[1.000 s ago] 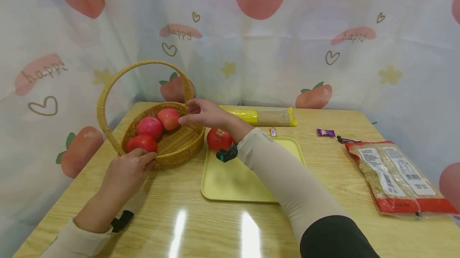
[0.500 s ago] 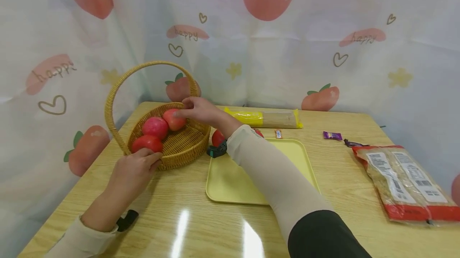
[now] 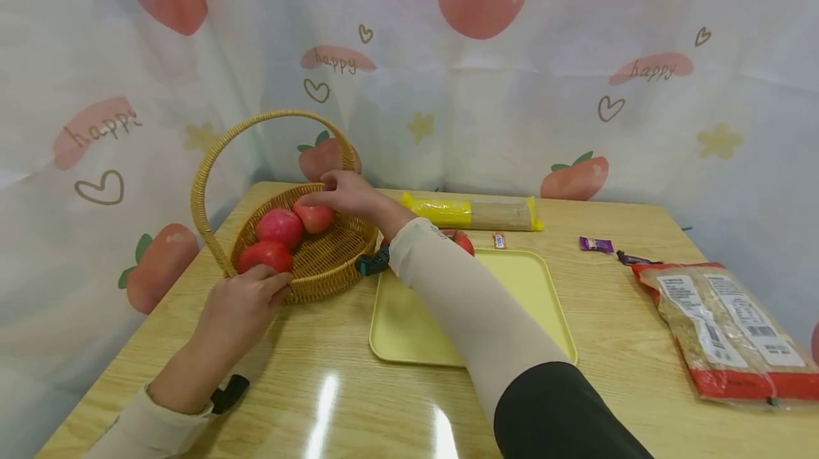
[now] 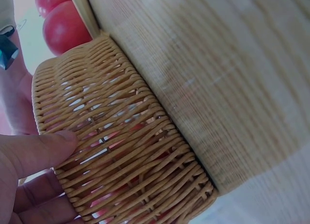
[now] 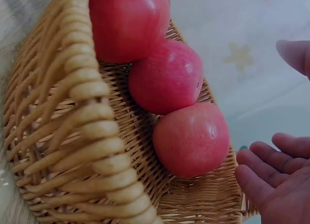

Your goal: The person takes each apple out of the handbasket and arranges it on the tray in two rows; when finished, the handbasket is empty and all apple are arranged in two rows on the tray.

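Observation:
A wicker basket (image 3: 329, 288) with a tall arched handle stands at the table's left. Inside, three fruits sit in a row: a pale red apple (image 5: 193, 139), a pinker apple (image 5: 167, 76) and a smooth, deeper red round fruit (image 3: 265, 256). My left hand (image 3: 243, 303) pinches the near rim, thumb (image 4: 65, 141) on the outer weave. Over the basket's far right side is my right hand (image 3: 355, 196), fingers spread and holding nothing. In the right wrist view its fingertips (image 5: 244, 158) are beside the pale red apple with a small gap.
A yellow tray (image 3: 416, 335) lies right of the basket; the right sleeve partly covers it and a tomato (image 3: 462, 240). Behind lies a long yellow-and-clear packet (image 3: 473, 214). Small wrapped sweets (image 3: 595, 244) and a large red-edged bag (image 3: 723, 331) lie to the right.
My right hand has moved left, from beside the far apple to above its edge. The head view has shifted slightly. My left hand keeps its grip on the rim.

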The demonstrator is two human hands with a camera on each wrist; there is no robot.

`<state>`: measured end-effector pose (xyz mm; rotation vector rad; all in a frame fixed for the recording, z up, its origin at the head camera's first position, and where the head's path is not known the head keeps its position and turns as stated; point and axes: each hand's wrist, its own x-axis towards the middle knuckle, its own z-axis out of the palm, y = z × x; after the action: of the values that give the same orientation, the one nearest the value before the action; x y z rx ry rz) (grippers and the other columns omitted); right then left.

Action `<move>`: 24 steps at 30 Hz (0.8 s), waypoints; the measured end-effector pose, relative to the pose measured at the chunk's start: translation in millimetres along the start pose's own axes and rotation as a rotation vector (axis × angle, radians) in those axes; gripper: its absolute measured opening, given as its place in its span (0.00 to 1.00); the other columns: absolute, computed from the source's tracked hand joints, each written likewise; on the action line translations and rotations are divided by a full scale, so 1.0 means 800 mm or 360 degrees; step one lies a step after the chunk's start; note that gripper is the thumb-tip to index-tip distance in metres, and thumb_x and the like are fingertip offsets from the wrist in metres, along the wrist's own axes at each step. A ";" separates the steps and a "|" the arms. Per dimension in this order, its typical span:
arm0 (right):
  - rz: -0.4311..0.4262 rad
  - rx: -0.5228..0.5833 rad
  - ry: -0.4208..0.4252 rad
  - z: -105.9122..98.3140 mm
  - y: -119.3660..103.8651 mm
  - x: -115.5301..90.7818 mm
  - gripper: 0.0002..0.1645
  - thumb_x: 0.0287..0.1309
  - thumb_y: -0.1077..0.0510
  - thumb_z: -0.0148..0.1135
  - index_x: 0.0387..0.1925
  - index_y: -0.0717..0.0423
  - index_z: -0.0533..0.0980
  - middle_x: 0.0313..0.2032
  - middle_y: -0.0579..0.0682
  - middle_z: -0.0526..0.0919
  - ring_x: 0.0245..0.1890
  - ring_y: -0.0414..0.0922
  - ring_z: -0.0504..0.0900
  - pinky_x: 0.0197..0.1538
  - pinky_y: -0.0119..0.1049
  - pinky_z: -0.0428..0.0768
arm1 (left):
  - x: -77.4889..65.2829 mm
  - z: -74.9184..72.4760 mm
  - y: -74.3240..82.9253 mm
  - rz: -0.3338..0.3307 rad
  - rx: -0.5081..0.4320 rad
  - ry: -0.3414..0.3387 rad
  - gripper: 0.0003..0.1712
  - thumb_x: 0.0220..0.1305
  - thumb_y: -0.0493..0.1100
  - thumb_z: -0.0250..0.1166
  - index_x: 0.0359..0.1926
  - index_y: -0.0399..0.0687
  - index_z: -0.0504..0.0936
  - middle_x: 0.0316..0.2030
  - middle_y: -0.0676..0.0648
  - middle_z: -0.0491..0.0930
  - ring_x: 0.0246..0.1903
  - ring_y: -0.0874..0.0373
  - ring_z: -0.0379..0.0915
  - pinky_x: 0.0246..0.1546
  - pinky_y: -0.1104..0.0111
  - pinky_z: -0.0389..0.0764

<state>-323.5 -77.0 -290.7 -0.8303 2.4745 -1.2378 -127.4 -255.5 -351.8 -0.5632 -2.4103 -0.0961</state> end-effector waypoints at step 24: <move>0.0026 -0.0157 -0.0072 0.022 0.002 0.042 0.49 0.62 0.33 0.66 0.73 0.61 0.67 0.68 0.53 0.76 0.64 0.45 0.77 0.67 0.37 0.76 | 0.001 -0.003 0.002 -0.0030 0.0001 -0.0039 0.15 0.46 0.33 0.82 0.38 0.45 0.91 0.32 0.45 0.85 0.24 0.51 0.82 0.19 0.58 0.80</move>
<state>-343.4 -107.5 -301.8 -0.8509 2.5181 -1.0865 -126.2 -254.5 -349.6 -0.5447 -2.4397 -0.0973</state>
